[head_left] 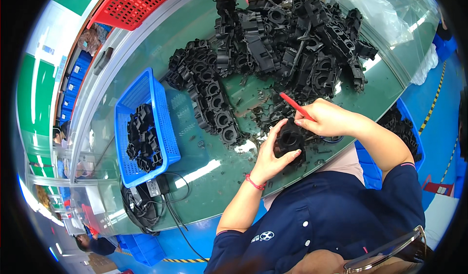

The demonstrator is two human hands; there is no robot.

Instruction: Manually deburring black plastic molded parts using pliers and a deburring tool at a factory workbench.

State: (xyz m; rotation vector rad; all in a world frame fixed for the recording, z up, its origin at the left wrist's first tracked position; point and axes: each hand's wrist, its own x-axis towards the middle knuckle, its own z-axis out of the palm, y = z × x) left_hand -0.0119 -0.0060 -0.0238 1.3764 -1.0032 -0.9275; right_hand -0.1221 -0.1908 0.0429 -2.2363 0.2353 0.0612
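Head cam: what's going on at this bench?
A person holds a black plastic part in the left hand and works on it with a red tool held in the right hand. A big pile of the same parts lies on the table; a blue basket at the left holds a few more.

Green-topped bench (195,40), glossy, streaked with reflected strip lights, fills the centre. Blue floor (438,103) with a yellow-black striped line at 3 o'clock. Red mesh basket (131,1) at 11 o'clock. Stacked blue crates (73,79) at 9 o'clock.
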